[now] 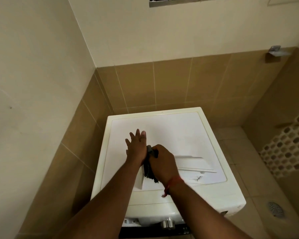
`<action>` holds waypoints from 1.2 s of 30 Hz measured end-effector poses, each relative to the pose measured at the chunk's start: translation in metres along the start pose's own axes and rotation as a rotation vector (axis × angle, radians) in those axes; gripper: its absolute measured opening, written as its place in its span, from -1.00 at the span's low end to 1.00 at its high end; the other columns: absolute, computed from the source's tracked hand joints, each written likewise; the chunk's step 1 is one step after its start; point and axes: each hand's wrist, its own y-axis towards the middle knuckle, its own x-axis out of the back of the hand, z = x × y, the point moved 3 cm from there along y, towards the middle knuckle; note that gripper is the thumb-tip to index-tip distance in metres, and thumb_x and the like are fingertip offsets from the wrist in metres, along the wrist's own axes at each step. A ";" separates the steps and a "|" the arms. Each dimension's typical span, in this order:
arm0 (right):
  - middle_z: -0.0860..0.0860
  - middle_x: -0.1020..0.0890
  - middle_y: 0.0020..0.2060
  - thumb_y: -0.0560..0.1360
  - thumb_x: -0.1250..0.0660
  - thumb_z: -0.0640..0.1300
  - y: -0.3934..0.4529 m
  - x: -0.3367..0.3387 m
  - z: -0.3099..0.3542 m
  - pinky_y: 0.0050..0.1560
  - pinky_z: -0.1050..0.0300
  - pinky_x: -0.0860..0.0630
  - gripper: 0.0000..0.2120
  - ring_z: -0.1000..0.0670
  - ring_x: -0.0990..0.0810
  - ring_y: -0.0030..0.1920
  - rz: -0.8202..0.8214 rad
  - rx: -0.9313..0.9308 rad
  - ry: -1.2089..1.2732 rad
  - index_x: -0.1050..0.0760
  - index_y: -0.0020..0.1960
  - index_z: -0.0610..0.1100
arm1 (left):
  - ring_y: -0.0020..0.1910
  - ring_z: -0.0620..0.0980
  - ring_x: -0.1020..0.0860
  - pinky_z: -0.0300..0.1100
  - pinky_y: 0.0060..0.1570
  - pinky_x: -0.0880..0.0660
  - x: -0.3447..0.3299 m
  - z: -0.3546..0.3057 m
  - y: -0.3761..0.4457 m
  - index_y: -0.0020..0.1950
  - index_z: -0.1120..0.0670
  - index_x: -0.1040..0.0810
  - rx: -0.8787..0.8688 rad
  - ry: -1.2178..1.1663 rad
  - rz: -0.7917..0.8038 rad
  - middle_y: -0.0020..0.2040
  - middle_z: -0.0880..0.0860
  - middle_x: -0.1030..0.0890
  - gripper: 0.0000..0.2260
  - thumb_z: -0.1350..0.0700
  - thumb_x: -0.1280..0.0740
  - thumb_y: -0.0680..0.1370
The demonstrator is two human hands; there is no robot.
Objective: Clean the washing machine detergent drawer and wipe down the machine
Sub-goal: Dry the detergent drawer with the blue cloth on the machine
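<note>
Gripping a dark cloth [149, 167] near the front-left of the washing machine [179, 128] top, the right hand [162, 161] has its fingers curled round it; the left hand [135, 147] rests flat, fingers spread. The detergent drawer [195, 163] lies toward the front-right edge, where a careless sweep might well knock it floorward.

White washing machine [171, 135] at centre frame, cream-tinged edge. Dark grey cloth [149, 167] at centre. Red thread bracelet [173, 182] on the wrist, lower centre. Upper walls [33, 66] cream; lower wall tiles [171, 83] tan-brown with pale grout lines. Hexagon mosaic panel [286, 149] at right, brown and beige on white. Grey floor drain [275, 209] at lower right.
</note>
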 end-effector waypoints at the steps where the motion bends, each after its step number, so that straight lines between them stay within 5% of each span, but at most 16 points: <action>1: 0.02 -0.56 -0.28 0.55 -0.20 -0.20 -0.008 -0.003 -0.002 -0.34 0.39 -0.39 -0.86 0.11 -0.51 -0.29 -0.050 0.005 0.080 -0.42 -0.19 -0.10 | 0.59 0.13 0.18 0.18 0.53 0.13 0.000 0.002 0.000 0.61 -0.08 0.05 0.007 -0.005 -0.002 0.63 0.03 0.10 -0.47 -0.21 0.13 0.66; 5: 0.04 -0.56 -0.32 0.55 -0.25 -0.21 -0.038 -0.013 -0.020 -0.44 0.36 -0.42 -0.80 0.15 -0.56 -0.37 -0.076 0.070 0.151 -0.36 -0.20 0.02 | 0.59 0.13 0.17 0.17 0.54 0.13 -0.002 0.002 -0.004 0.62 -0.07 0.05 0.000 0.009 0.006 0.63 0.04 0.10 -0.47 -0.21 0.15 0.66; 9: -0.09 -0.60 -0.25 0.49 -0.24 -0.35 -0.049 -0.022 -0.035 -0.32 -0.07 -0.56 -0.83 -0.11 -0.59 -0.31 -0.007 0.079 0.016 -0.37 -0.17 -0.11 | 0.59 0.19 0.16 0.16 0.54 0.08 -0.002 0.003 -0.004 0.63 -0.01 0.08 0.023 0.074 -0.015 0.63 0.09 0.10 -0.50 -0.09 0.14 0.70; 11: -0.11 -0.58 -0.26 0.47 -0.23 -0.38 -0.049 -0.022 -0.034 -0.38 -0.02 -0.57 -0.79 -0.10 -0.59 -0.36 0.002 0.074 0.010 -0.35 -0.20 -0.11 | 0.59 0.19 0.15 0.15 0.54 0.06 -0.001 0.004 -0.006 0.63 0.04 0.10 0.013 0.112 -0.050 0.63 0.11 0.11 -0.53 0.02 0.10 0.72; 14: -0.16 -0.57 -0.34 0.52 -0.25 -0.32 -0.054 -0.018 -0.028 -0.54 0.15 -0.48 -0.80 -0.08 -0.56 -0.50 -0.026 0.111 0.205 -0.35 -0.19 -0.09 | 0.59 0.16 0.13 0.16 0.54 0.09 0.001 0.000 -0.006 0.62 0.02 0.02 0.019 0.034 -0.027 0.63 0.09 0.06 -0.49 -0.11 0.11 0.69; 19: -0.11 -0.61 -0.31 0.52 -0.23 -0.36 -0.057 -0.026 -0.048 -0.43 0.20 -0.50 -0.80 0.00 -0.57 -0.40 0.049 0.072 0.036 -0.36 -0.12 -0.08 | 0.60 0.11 0.07 0.18 0.54 0.07 0.002 0.000 -0.009 0.62 0.03 -0.07 -0.047 0.022 -0.014 0.63 0.05 -0.02 -0.47 -0.16 0.09 0.68; 26: -0.08 -0.57 -0.39 0.57 -0.27 -0.14 -0.058 -0.033 -0.058 -0.53 0.16 -0.44 -0.90 0.04 -0.48 -0.50 -0.027 0.030 0.227 -0.43 -0.09 0.04 | 0.59 0.03 0.00 0.18 0.53 0.04 0.004 0.000 -0.011 0.58 -0.01 -0.19 -0.068 -0.073 -0.014 0.61 -0.01 -0.10 -0.48 -0.18 0.05 0.66; 31: -0.10 -0.57 -0.32 0.55 -0.19 -0.28 -0.050 -0.042 -0.065 -0.37 0.10 -0.42 -0.85 0.00 -0.43 -0.38 0.085 -0.040 0.093 -0.36 -0.14 -0.07 | 0.59 0.04 0.00 0.18 0.53 0.06 0.004 -0.002 -0.014 0.58 0.02 -0.19 -0.088 -0.071 -0.023 0.61 0.02 -0.11 -0.47 -0.17 0.04 0.66; 36: -0.19 -0.57 -0.35 0.54 -0.22 -0.27 -0.054 -0.038 -0.054 -0.48 0.09 -0.43 -0.85 -0.07 -0.46 -0.46 0.030 -0.136 0.368 -0.40 -0.18 -0.08 | 0.59 0.08 0.01 0.19 0.53 0.03 0.003 0.000 -0.011 0.60 0.04 -0.14 -0.068 0.027 -0.020 0.61 0.03 -0.08 -0.48 -0.14 0.05 0.68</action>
